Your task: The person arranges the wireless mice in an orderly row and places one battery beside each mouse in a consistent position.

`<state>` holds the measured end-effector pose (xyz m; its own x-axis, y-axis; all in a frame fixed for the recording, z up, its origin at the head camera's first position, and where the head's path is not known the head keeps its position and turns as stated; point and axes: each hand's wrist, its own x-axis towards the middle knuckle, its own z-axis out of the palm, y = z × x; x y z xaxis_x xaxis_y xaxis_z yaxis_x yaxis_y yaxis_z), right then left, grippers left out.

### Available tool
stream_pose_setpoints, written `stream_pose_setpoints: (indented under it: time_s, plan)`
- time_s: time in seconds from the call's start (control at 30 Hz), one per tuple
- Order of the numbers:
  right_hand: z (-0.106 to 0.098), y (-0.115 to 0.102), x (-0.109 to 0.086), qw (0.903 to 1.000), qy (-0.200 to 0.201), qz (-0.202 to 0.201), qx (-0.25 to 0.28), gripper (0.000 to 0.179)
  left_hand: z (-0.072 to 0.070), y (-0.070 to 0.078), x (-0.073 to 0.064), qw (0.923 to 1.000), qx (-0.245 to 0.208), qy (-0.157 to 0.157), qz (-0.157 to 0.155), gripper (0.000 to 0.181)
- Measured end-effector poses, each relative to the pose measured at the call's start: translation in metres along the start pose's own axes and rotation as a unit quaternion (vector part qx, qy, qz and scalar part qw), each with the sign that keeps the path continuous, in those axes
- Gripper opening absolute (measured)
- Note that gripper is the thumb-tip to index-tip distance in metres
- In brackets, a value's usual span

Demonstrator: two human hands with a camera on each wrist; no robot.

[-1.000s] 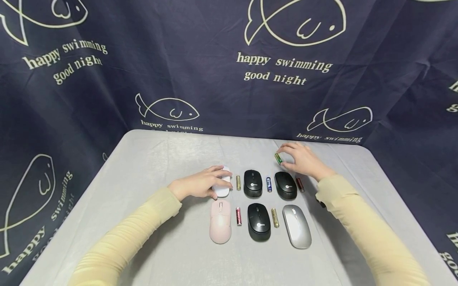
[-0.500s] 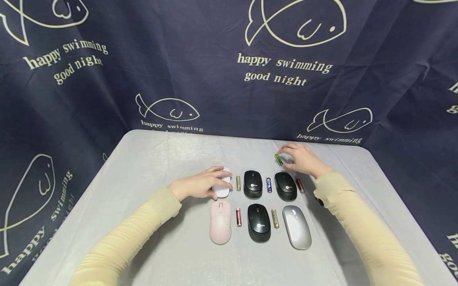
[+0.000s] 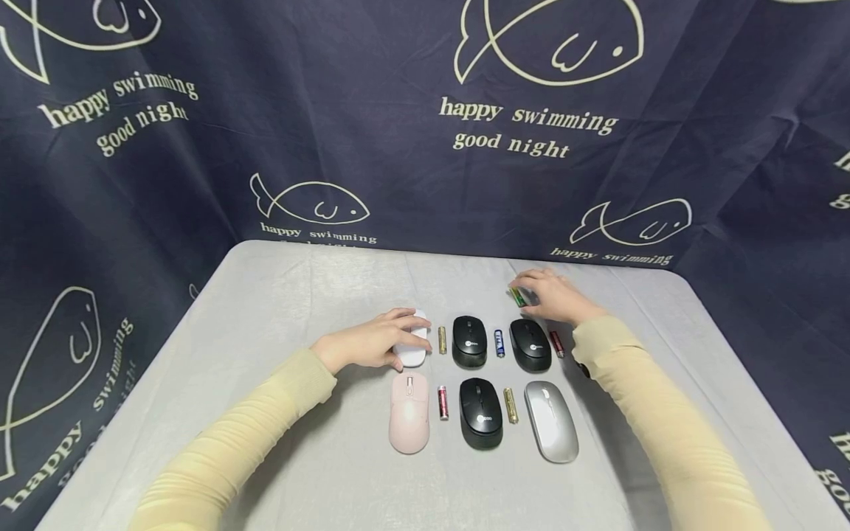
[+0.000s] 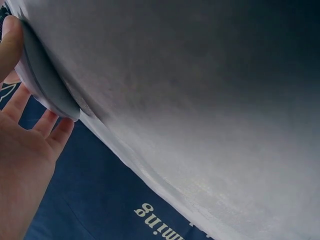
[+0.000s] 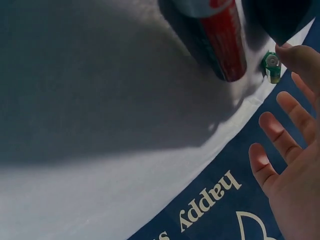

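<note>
In the head view my left hand (image 3: 378, 341) lies across a white mouse (image 3: 413, 354), gripping it with the thumb at its near end and fingers over the top. The left wrist view shows the fingertips along that mouse's edge (image 4: 47, 75). At the back right my right hand (image 3: 553, 296) holds a small green battery (image 3: 519, 298), index finger at its far end and thumb at the near one. From the right wrist, the thumb tip overlaps the green battery (image 5: 272, 62), while the other fingers are spread. A black mouse (image 3: 530, 345) sits just below this hand.
Batteries lie between the mice: gold (image 3: 443, 340), blue (image 3: 499, 344), dark red (image 3: 557, 344), pink-red (image 3: 443, 403) and another gold (image 3: 510, 405). Two more black mice (image 3: 469, 341), a pink mouse (image 3: 409, 413) and a silver mouse (image 3: 552, 422) share the pale tabletop (image 3: 319, 472).
My right hand has shifted slightly left, its fingers drawing in over the green battery, which has hardly moved. The left hand and white mouse stay as they were.
</note>
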<state>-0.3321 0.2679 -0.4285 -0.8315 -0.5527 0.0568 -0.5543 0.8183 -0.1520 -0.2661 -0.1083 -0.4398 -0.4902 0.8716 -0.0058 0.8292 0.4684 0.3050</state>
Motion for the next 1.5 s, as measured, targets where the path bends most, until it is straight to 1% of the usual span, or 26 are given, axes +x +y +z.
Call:
stream_pose_setpoints:
  time_s: [0.2, 0.37, 0.6, 0.77, 1.13, 1.33, 1.5]
  plan:
    - [0.0017, 0.0004, 0.0031, 0.9998, -0.019, 0.0, -0.006, 0.052, -0.0012, 0.0003, 0.0013, 1.0, 0.0, 0.004, 0.007, 0.058]
    - [0.0028, 0.0017, 0.0042, 0.9996, -0.027, 0.001, -0.009, 0.051, -0.0023, 0.0007, 0.0017, 1.0, 0.0, 0.004, 0.007, 0.058]
    - [0.0053, 0.0036, 0.0043, 0.9998, -0.018, 0.0, 0.001, 0.047, -0.0011, 0.001, 0.0015, 1.0, 0.004, -0.001, 0.002, 0.059]
    - [0.0063, 0.0026, 0.0057, 0.9999, -0.014, 0.0, 0.004, 0.046, -0.0004, 0.0004, 0.0007, 1.0, 0.008, -0.002, 0.003, 0.059]
    - [0.0101, 0.0014, 0.0075, 0.9999, -0.001, -0.007, -0.008, 0.044, -0.0002, 0.0008, -0.0003, 0.9999, 0.012, -0.001, 0.001, 0.058]
    - [0.0094, 0.0016, 0.0064, 0.9998, -0.004, -0.008, -0.015, 0.044, 0.0001, 0.0005, 0.0, 0.9999, 0.013, 0.0, 0.0, 0.059]
    - [0.0074, 0.0015, 0.0057, 0.9995, 0.003, -0.021, -0.024, 0.045, -0.0004, 0.0009, 0.0008, 1.0, 0.008, -0.001, -0.002, 0.059]
